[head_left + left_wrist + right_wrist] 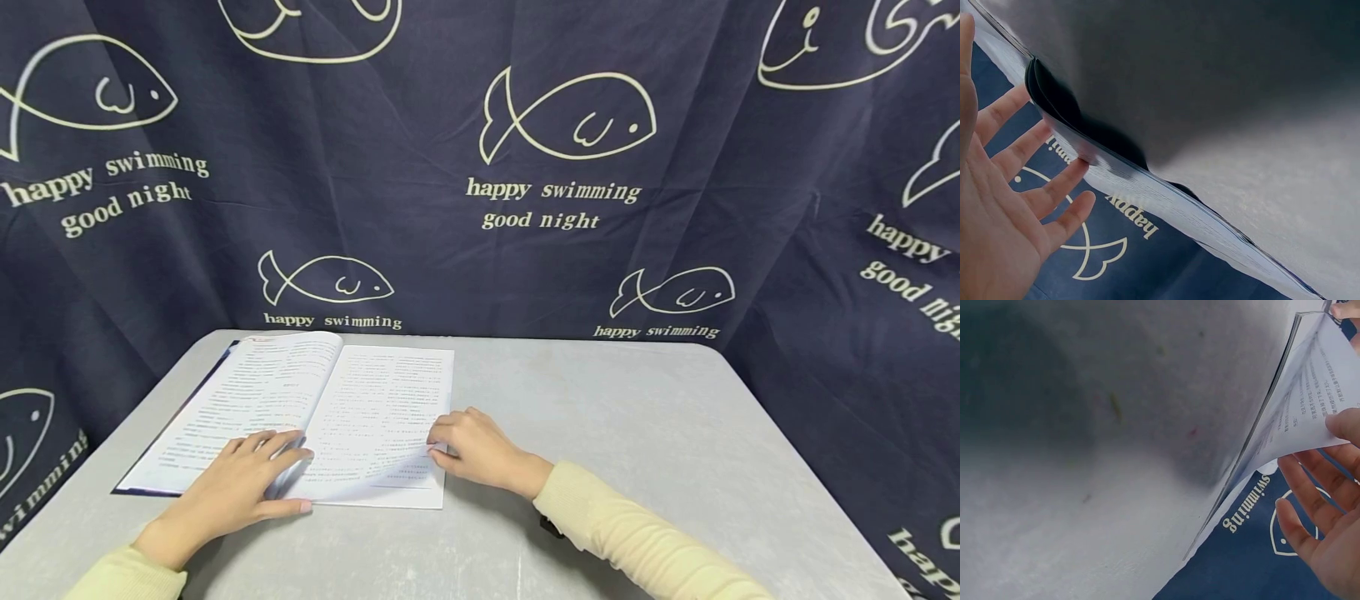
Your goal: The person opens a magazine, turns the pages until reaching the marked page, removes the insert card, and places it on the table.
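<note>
An open book (225,400) with printed text lies on the left part of the table. My left hand (240,479) rests on its lower part near the spine, fingers spread and loosely straight. Between the thumb and fingers of my right hand (480,446) is the outer edge of a right-hand page (382,417). In the right wrist view that page (1310,394) curves up off the sheets below, thumb on its printed face and fingers behind. The left wrist view shows the left hand's fingertips (1085,203) by the book's lower edge (1141,187).
The grey table (600,433) extends right of the book and in front of it. A dark blue curtain (450,292) printed with fish and lettering hangs behind the table and at both sides.
</note>
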The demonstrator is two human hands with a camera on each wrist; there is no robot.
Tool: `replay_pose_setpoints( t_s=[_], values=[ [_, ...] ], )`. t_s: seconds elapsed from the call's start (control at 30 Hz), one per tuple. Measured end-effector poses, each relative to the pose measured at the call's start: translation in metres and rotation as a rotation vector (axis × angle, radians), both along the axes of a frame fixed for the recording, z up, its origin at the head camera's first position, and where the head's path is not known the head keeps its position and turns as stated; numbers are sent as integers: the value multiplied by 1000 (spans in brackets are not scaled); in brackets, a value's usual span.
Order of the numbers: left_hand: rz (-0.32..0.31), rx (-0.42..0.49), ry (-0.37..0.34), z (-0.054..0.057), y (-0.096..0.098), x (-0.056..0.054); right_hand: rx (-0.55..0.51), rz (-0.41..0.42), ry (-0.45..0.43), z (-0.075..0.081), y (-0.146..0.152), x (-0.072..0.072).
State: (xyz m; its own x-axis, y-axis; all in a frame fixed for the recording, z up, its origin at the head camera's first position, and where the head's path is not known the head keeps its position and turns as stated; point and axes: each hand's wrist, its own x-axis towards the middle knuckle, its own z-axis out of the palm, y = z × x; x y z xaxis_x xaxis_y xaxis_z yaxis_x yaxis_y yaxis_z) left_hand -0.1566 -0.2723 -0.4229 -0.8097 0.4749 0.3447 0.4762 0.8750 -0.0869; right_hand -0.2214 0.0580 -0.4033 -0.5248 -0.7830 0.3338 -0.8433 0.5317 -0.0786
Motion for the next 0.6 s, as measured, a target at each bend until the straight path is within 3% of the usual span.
replay_pose_setpoints(
  t_s=[0.6],
  values=[
    [22,-20,-14,1,3,0,-71,-24,46,6,-2,1]
  ],
)
